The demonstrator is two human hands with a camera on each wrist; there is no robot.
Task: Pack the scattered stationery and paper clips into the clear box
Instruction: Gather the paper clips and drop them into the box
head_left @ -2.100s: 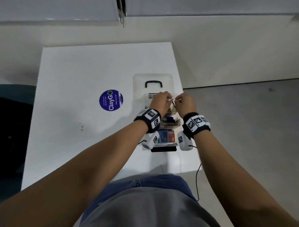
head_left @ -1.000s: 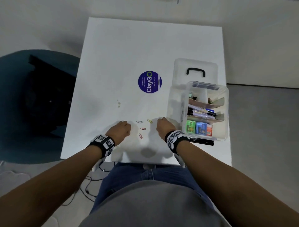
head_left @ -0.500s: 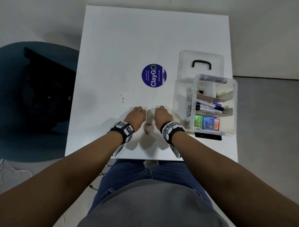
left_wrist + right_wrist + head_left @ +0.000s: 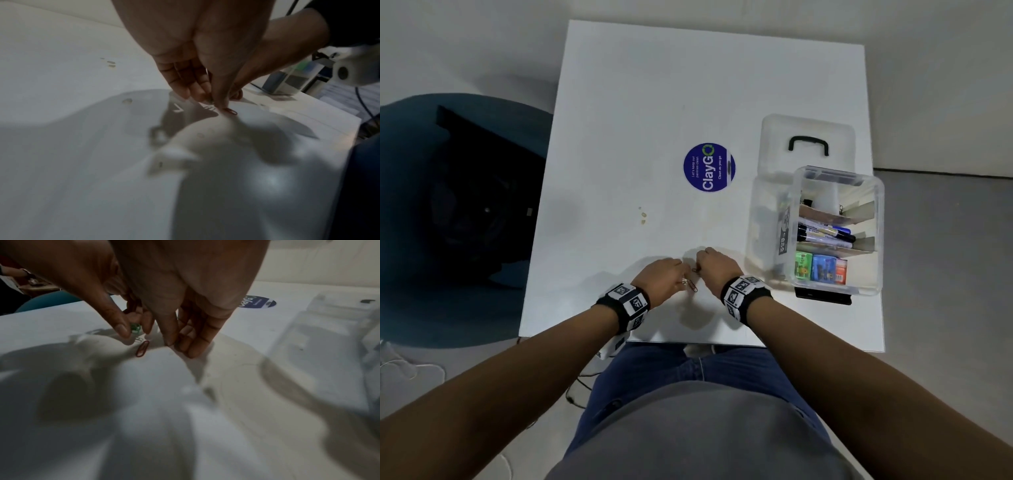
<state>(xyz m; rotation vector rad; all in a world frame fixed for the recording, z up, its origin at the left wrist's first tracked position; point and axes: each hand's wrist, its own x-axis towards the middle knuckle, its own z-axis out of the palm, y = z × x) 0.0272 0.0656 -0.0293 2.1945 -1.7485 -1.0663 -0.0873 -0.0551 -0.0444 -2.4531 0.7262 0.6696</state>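
Both hands meet low over the white table [image 4: 619,102] near its front edge. My left hand [image 4: 680,274] pinches a green paper clip [image 4: 135,328] between thumb and fingertips; the same clip shows in the left wrist view [image 4: 208,101]. A red paper clip [image 4: 692,287] [image 4: 142,348] [image 4: 231,111] lies flat on the table between the hands. My right hand [image 4: 701,263] points down with thumb and fingertips together on the table; what it holds is hidden. To the right stands the clear box [image 4: 767,233], uncovered, holding markers and small coloured boxes.
The box's clear lid [image 4: 808,130] with a black handle lies behind the box. A round blue sticker [image 4: 709,167] marks the table middle. A flat black item [image 4: 823,297] sticks out under the box's near side. A dark teal chair [image 4: 448,205] stands left of the table.
Both hands left the box, came to the table's front edge and closed in on the loose clips. Most clips that lay scattered a second ago no longer show; only the red one lies loose.
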